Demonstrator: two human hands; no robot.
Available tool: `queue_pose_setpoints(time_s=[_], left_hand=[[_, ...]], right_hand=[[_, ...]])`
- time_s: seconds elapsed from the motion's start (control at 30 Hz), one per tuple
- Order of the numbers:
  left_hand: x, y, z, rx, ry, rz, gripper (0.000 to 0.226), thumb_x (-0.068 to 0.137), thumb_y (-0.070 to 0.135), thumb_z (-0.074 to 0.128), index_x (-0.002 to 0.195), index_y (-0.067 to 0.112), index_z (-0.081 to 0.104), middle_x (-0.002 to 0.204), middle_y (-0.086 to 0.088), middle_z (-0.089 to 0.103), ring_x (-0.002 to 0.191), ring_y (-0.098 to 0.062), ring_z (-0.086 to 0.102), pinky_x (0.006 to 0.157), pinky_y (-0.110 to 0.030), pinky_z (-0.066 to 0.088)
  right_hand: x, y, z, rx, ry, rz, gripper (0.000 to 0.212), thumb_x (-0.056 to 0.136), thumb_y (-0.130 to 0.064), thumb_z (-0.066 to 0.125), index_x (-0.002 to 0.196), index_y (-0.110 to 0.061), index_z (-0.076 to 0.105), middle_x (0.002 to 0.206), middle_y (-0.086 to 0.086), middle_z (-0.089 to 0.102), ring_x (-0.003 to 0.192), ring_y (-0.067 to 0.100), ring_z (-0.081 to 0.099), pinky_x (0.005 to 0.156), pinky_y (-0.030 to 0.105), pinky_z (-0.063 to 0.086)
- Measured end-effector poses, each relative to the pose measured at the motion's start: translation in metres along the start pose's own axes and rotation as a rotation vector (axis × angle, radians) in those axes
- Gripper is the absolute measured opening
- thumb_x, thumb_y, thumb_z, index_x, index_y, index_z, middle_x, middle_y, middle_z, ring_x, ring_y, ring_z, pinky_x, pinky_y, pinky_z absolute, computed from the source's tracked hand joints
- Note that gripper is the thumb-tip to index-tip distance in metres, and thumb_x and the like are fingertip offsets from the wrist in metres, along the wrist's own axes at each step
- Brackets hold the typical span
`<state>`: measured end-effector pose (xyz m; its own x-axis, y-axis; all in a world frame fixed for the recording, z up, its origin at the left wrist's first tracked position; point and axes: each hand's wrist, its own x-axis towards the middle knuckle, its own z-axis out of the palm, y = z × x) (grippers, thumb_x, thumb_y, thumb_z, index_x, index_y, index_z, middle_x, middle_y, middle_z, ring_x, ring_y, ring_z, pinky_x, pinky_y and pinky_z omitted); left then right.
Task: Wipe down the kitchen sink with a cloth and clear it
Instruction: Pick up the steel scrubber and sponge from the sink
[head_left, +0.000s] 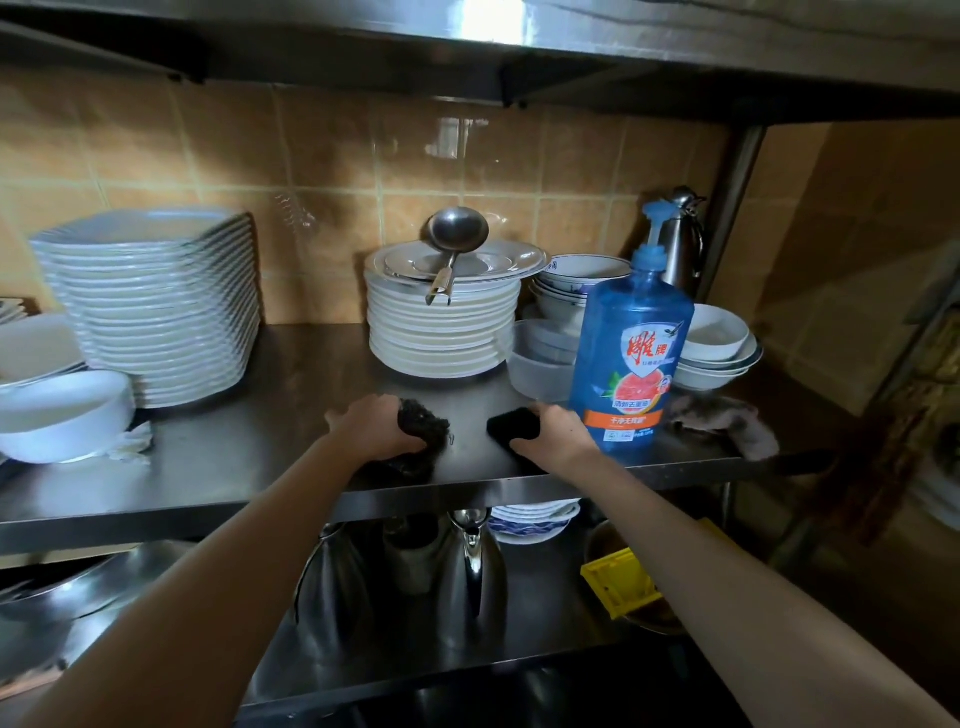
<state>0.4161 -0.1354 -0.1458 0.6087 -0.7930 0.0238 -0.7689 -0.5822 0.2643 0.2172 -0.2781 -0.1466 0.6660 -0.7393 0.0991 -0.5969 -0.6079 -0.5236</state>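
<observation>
cloth (727, 423): grey-brown rag, crumpled at the right end of the steel shelf (234, 457), just right of the soap bottle, neither hand on it.
sink (519, 696): dark basin at the bottom edge of the view, below the shelves; cannot tell what is inside.
left hand (371, 428): at the shelf's front, fingers curled round a dark wire scrubber (423, 423) that sits on the shelf.
right hand (558, 434): fingers curled over a black pad (506, 426) lying flat on the shelf, just left of the bottle's base.
hands: near each other, apart.
soap bottle (631, 358): blue pump bottle, upright, orange label.
round plates (441, 338): stack behind the hands, steel ladle (457, 231) on top.
square plates (156, 312): tall stack, left.
bowls (717, 338): nested, behind the bottle on the right.
lower shelf: steel kettle (472, 571), yellow plastic item (618, 582).
</observation>
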Motion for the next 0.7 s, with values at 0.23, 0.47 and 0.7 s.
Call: queue_pose_setpoints(time_s=[0.23,0.47,0.7], left_hand=[[-0.019,0.003,-0.009,0.042,0.023,-0.024,0.064,0.079,0.062,0.056,0.129,0.024,0.045,0.136,-0.003,0.047,0.126,-0.025,0.041,0.101,-0.052,0.027],[-0.045,0.011,-0.021,0.033,0.040,-0.019,0.054,0.082,0.058,0.054,0.125,0.025,0.049,0.134,-0.002,0.049,0.124,-0.025,0.043,0.100,-0.049,0.029],[-0.073,0.021,-0.030,0.067,0.039,-0.016,0.056,0.087,0.055,0.048,0.135,0.026,0.040,0.140,-0.001,0.046,0.129,-0.026,0.040,0.101,-0.045,0.029]], right_hand=[[-0.018,-0.003,-0.006,0.030,0.019,-0.055,0.046,0.077,-0.028,0.072,0.117,-0.008,0.060,0.114,0.013,0.066,0.106,0.026,0.061,0.082,0.026,0.046],[-0.040,-0.007,-0.022,0.019,0.033,-0.084,0.048,0.082,-0.022,0.066,0.127,-0.010,0.055,0.122,0.013,0.062,0.113,0.027,0.057,0.094,0.030,0.047],[-0.069,-0.008,-0.034,-0.029,0.054,-0.109,0.048,0.084,-0.021,0.061,0.131,-0.017,0.053,0.129,0.012,0.057,0.120,0.028,0.052,0.100,0.042,0.044]])
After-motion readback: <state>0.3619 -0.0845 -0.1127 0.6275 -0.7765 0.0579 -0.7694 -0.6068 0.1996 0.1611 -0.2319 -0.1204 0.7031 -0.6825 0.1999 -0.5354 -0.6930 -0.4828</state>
